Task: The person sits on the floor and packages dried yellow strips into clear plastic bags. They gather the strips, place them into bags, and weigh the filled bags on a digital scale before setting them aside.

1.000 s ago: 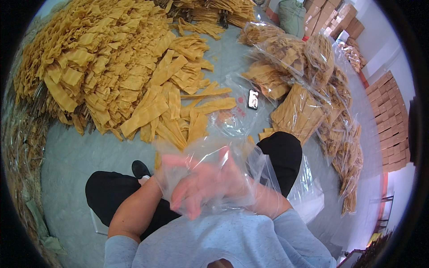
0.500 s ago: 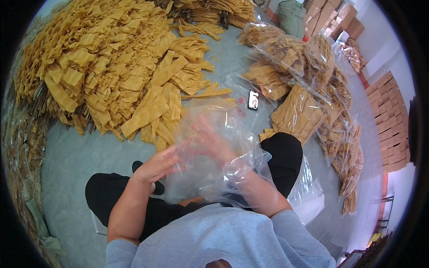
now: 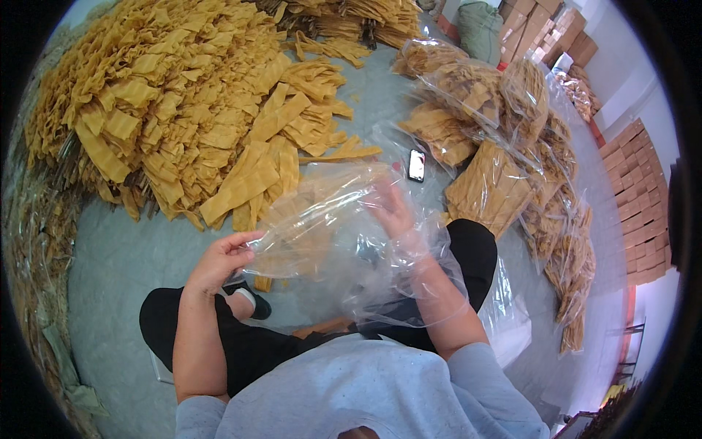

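Bag being pinched at edge by left hand; right hand being veiled by plastic, grip unclear. Hands being held apart, bag apparently being spread thereby.

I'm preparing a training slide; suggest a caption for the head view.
The left hand pinches a clear plastic bag, the right hand showing through it, near heaped yellow strips.
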